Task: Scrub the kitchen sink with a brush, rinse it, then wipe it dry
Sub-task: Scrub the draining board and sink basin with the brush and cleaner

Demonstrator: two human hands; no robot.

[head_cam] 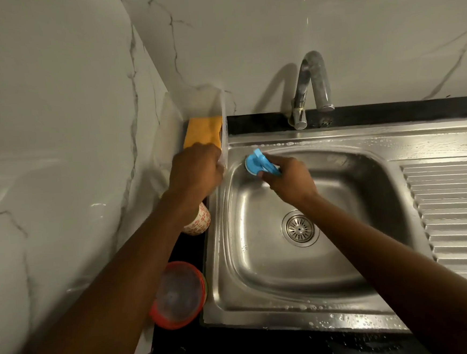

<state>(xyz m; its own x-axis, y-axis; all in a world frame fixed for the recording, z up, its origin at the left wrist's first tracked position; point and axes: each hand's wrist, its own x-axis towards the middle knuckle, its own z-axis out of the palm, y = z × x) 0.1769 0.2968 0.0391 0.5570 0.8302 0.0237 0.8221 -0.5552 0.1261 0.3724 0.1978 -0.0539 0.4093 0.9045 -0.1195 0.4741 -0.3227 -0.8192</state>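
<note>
Head cam looking down, and we're in the scrub step as far as I can judge. The right hand (pixel 290 180) has its fingers wrapped round a blue brush (pixel 256 162), with the brush head pressed into the far-left corner of the sink (pixel 335 136) basin, up near the rim. The tap (pixel 312 87) doesn't look to be running, though there are droplets along the rim.

The left hand (pixel 195 171) is off to the side at a clear container (pixel 193 101) holding an orange cloth (pixel 203 130). Its back faces the camera and the fingers are hidden, so I honestly can't tell if it's gripping the container wall, the cloth, or just resting there.

Next up, I'd say work the brush round the remaining walls and down toward the drain (pixel 299 228), with firm pressure in the corners, before any rinsing. The cloth is for later.
</note>
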